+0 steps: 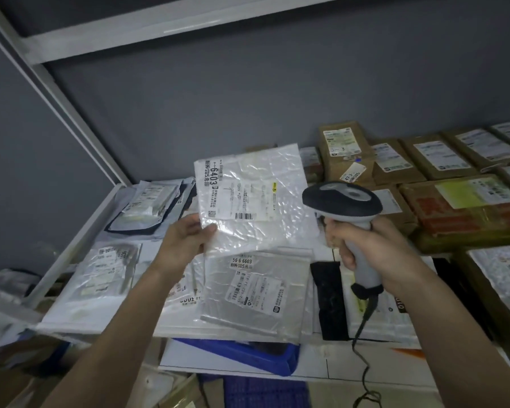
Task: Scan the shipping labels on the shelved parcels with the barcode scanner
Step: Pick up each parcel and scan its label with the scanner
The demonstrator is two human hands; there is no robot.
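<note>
My left hand pinches the lower corner of a white plastic parcel, lifted above the shelf; its label faces me. My right hand is clenched round the barcode scanner, just right of the parcel, seemingly pointing away from me.

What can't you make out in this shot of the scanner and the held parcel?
Head view only:
- Small print on the held parcel: too small, glare.
- Scanner window: faces away.
- Trigger: hidden under right hand fingers.
- Cable end: cut off by the bottom edge.
- Left hand fingers: behind the parcel.
- Box labels: blurred.
</note>
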